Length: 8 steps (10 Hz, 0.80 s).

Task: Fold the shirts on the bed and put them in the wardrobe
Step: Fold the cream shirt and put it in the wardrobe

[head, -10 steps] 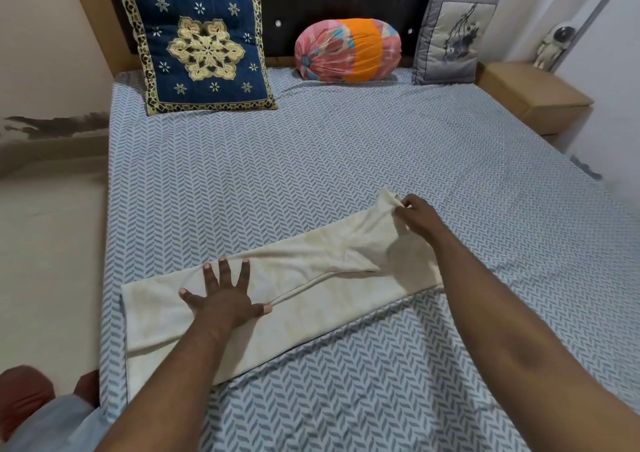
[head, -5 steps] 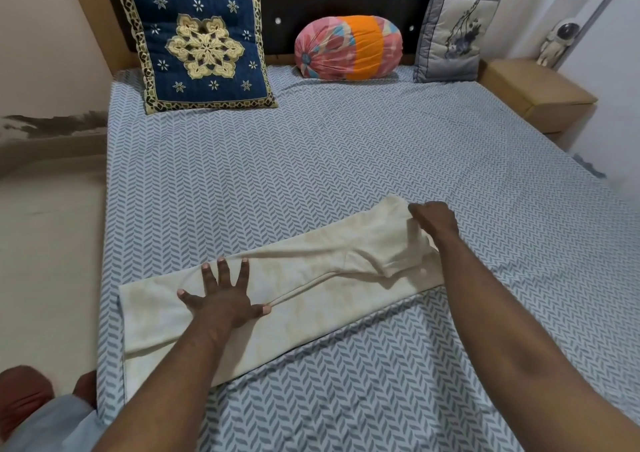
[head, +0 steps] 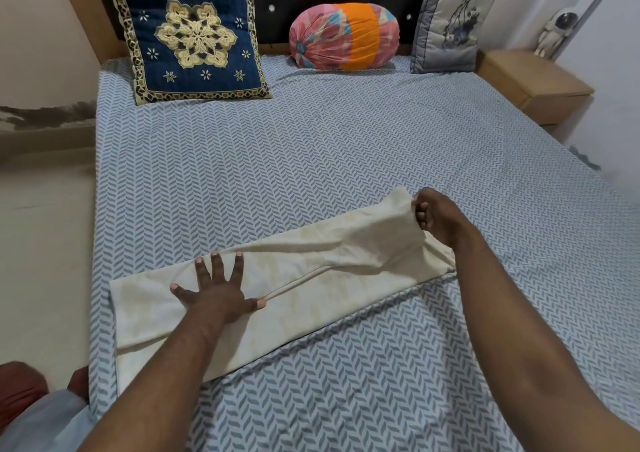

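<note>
The shirt (head: 346, 257) lies on the bed (head: 311, 157) as a long strip. My left hand (head: 216, 295) presses spread on its near part. My right hand (head: 433, 216) pinches its far end, which I judge folds back toward the left hand.

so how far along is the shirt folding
Done: the shirt lies on the bed, already folded lengthwise into a long strip. In hand: the left hand presses flat on it while the right hand pinches the raised far end. Left: fold it across, then put it away; nothing of that shows yet.
</note>
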### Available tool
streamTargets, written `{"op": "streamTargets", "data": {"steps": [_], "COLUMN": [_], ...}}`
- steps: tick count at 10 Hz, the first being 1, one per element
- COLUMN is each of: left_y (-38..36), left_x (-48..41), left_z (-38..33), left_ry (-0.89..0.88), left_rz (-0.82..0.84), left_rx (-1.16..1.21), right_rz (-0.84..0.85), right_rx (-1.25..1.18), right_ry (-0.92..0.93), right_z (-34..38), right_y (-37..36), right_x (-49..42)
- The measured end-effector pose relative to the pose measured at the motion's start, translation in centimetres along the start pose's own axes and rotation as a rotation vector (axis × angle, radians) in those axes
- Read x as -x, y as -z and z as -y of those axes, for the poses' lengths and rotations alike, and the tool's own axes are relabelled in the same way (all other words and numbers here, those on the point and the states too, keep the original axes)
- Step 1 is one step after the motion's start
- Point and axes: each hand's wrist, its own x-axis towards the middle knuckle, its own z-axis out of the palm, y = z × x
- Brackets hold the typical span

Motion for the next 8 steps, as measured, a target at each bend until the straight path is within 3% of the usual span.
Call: {"op": "streamTargets", "data": {"steps": [1, 4, 5, 7, 8], "left_y": [0.0, 0.0, 0.0, 0.0, -0.1], "left_x": [0.1, 0.3, 0.3, 0.4, 0.3], "left_z": [-0.1, -0.1, 0.0, -0.1, 0.0], "left_ry": [-0.003, -0.006, -0.017, -0.015, -0.018], "left_rz": [0.002, 0.000, -0.003, 0.001, 0.000], "left_rx": [0.001, 0.003, 0.007, 0.004, 0.011], "right_rz": [0.075, -0.036, -0.120, -0.132, -0.166], "right_rx": [-0.063, 0.443, 0.567, 0.667, 0.565], "right_ry": [-0.070, -0.321, -0.331, -0.290, -0.114], "right_z": [0.1, -2.9, -3.5, -2.7, -2.0], "right_y": [0.7, 1.5, 0.8, -0.4, -0.7], "right_x": [0.3, -0.3, -0.2, -1.1, -1.4]}}
